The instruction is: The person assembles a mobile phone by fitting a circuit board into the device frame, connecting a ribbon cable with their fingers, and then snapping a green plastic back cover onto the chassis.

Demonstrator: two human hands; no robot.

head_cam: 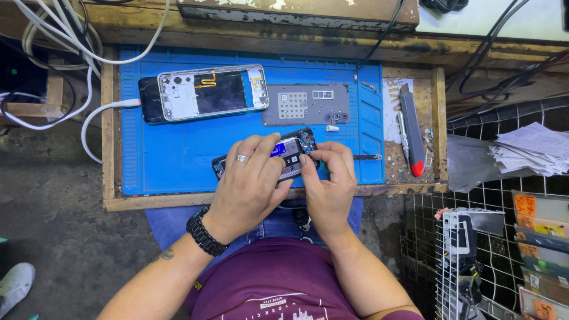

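Both hands on the opened phone [288, 155] at the mat's [172, 163] near edge, on the worktop [424, 160]. Left hand [252, 178] grip closed over its body; right hand [328, 181] pinches the right end. Likely light, rigid, fragile (exposed board), so hold the frame edges. Second phone [204, 93] and cutter [411, 127] lie apart.

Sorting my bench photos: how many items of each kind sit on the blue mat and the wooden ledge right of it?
Opened phones: 2 (one at the back, one under the hands)
Grey screw tray: 1
Utility knife: 1
Total: 4
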